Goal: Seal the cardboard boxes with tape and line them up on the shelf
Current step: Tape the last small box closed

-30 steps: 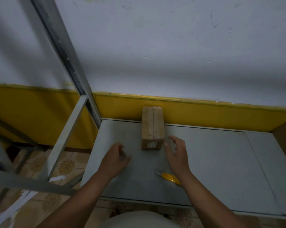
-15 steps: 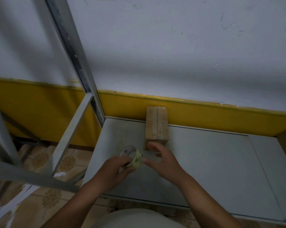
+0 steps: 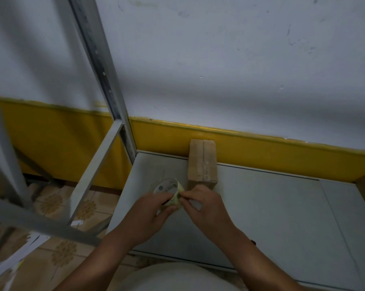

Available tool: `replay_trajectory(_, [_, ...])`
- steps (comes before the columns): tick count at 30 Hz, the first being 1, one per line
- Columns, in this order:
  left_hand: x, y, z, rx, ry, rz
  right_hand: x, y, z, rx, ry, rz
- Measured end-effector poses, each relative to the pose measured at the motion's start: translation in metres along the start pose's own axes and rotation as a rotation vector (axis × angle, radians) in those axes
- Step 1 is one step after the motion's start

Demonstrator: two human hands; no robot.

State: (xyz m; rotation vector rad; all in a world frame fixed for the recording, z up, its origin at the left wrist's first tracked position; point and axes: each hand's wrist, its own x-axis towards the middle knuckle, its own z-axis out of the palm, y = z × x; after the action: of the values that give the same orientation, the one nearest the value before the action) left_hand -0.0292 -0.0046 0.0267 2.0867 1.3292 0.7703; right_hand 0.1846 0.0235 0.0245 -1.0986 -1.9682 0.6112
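The small brown cardboard box [image 3: 202,162] lies on the grey shelf [image 3: 271,206], seam up, far end at the wall. Just before it, my left hand [image 3: 148,213] holds the tape roll [image 3: 169,189].

Grey shelf [image 3: 282,217], one small cardboard box [image 3: 202,162] lying on it at the back edge

Print on tape roll [image 3: 166,186] core unreadable.

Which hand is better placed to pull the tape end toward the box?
Right, probably. The left hand grips the tape roll and can steady it; the right hand already pinches at the roll's rim, on the side nearer the cardboard box.
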Motion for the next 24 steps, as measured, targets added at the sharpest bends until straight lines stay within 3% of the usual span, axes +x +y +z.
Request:
replay_trajectory(3, [0.002, 0.003, -0.003, 0.001, -0.047, 0.034, 0.008, -0.006, -0.009, 0.104, -0.012, 0.255])
replay_trajectory(5, [0.003, 0.006, -0.005, 0.008, -0.110, 0.077, 0.019, -0.004, -0.026, 0.281, -0.201, 0.466])
replay_trajectory(7, [0.003, 0.010, -0.006, 0.015, -0.158, 0.103, 0.028, -0.001, -0.045, 0.333, -0.398, 0.485])
replay_trajectory(9, [0.004, 0.014, -0.005, 0.021, -0.179, 0.115, 0.030, -0.001, -0.055, 0.306, -0.469, 0.437])
replay_trajectory(24, [0.006, 0.024, 0.002, -0.006, -0.075, 0.038, 0.000, -0.024, -0.018, -0.165, 0.070, -0.007])
